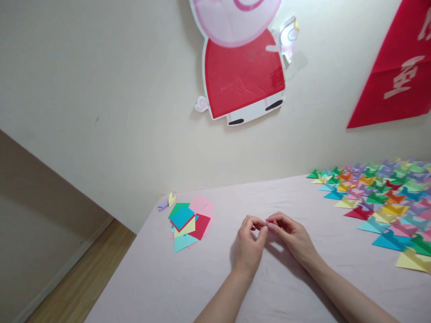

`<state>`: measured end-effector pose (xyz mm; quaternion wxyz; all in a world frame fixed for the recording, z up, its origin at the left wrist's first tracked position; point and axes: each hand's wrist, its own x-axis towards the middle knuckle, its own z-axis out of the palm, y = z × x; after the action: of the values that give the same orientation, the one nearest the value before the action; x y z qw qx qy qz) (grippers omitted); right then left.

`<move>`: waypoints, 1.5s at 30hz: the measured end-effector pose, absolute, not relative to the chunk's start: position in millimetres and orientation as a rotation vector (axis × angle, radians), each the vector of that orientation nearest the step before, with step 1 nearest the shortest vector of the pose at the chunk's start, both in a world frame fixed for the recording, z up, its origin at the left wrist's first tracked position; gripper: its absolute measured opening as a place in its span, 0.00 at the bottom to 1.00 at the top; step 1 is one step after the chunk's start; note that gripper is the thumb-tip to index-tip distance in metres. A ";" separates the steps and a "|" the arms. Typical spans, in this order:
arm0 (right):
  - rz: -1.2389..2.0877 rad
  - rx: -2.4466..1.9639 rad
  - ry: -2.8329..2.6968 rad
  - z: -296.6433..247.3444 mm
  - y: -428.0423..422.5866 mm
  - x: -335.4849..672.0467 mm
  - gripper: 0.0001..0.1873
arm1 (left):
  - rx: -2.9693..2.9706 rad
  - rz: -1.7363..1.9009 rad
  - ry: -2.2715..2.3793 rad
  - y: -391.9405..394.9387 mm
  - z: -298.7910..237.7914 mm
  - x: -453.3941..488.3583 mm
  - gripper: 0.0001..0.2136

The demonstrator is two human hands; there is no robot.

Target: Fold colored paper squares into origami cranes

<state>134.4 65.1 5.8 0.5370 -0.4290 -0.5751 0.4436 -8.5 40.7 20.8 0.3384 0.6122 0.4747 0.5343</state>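
My left hand (pixel 251 244) and my right hand (pixel 294 235) meet above the middle of the table, thumbs and fingers pinched together. Between their fingertips shows a small bit of folded pink paper (pixel 271 222), mostly covered by the fingers. To the left of my hands lies a loose pile of coloured paper squares (pixel 183 217) in blue, green, red, yellow and pink. On the right, many folded paper figures (pixel 392 240) in mixed colours stand in rows, apart from my right hand.
A pale pink cloth covers the table (pixel 141 278), whose left edge drops to a wooden floor (pixel 90 269). Small yellow and purple folded papers (pixel 167 202) sit at the back left corner. The wall behind carries a cartoon cutout (pixel 244 74) and a red banner (pixel 387 85).
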 end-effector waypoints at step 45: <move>0.577 -0.906 -1.709 5.0 62.2 135.5 0.11 | 1.432 1.384 1.258 48.9 6.4 -12.1 0.09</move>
<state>135.5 62.2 5.0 0.5324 -0.3798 -0.7168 0.2419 -12.1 48.9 6.4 0.3829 0.5616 0.4935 0.5426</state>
